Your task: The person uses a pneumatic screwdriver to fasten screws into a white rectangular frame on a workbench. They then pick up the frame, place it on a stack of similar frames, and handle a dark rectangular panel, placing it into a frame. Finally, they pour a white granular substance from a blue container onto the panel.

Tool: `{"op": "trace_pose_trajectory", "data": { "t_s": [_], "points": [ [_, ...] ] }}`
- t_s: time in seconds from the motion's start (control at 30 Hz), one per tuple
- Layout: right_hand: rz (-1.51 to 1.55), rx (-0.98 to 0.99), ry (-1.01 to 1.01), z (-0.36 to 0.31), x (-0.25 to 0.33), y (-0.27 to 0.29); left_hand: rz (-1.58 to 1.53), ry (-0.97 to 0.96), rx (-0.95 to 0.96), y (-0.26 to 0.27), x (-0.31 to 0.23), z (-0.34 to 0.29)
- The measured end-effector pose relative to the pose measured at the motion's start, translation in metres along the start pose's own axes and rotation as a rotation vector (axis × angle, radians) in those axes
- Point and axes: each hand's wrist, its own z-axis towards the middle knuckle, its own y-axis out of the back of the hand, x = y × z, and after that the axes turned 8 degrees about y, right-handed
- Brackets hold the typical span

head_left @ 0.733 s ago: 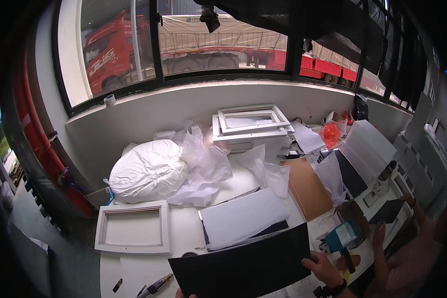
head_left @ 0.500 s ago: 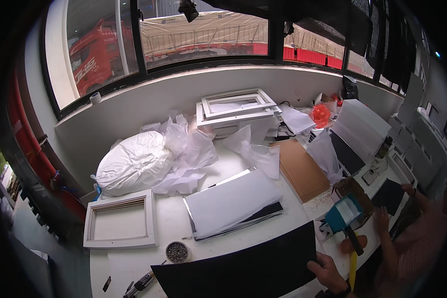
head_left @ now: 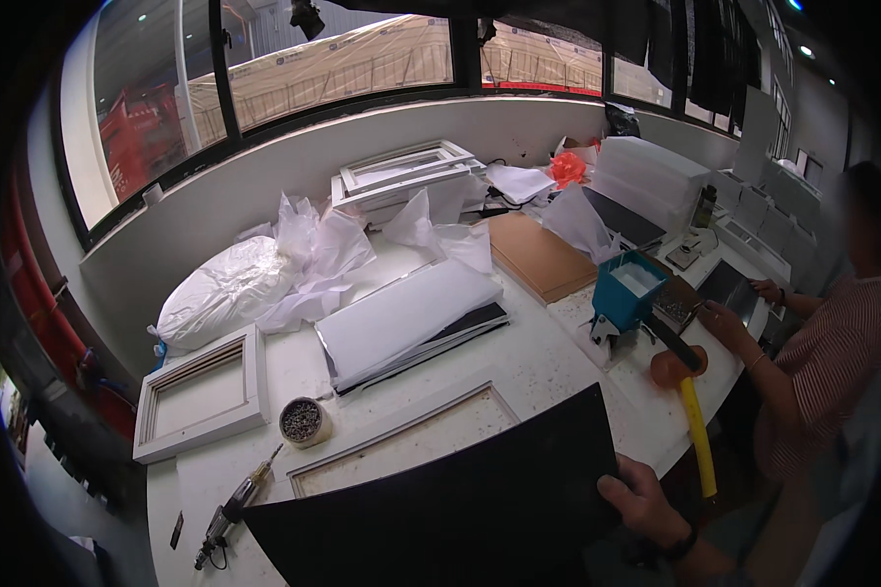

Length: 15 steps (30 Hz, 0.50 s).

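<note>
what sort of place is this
Probably an assembly workshop, perhaps for frames, judging by the power screwdriver, the round tub of small metal fasteners and the white rectangular frame.

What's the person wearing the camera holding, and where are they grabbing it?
A black panel, held at its right edge by the right hand. The left hand is out of view, so its hold cannot be told.

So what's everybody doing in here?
The person wearing the camera is holding a black panel by its right edge with the right hand; the left hand is out of sight. On the table, to the left, are a driver and a cup of small metal bits. Over on the right, a co-worker reaches toward a dark sheet.
</note>
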Motion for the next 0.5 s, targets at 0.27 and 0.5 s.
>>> {"op": "trace_pose_trajectory", "data": {
  "t_s": [0.27, 0.5],
  "points": [
    [0.021, -0.113, 0.035, -0.088, -0.013, -0.010, 0.060, 0.060, 0.027, -0.002, -0.001, -0.060],
    [0.150, -0.278, -0.113, -0.124, -0.009, -0.008, -0.017, 0.209, 0.048, -0.026, 0.018, -0.064]
  ]
}}
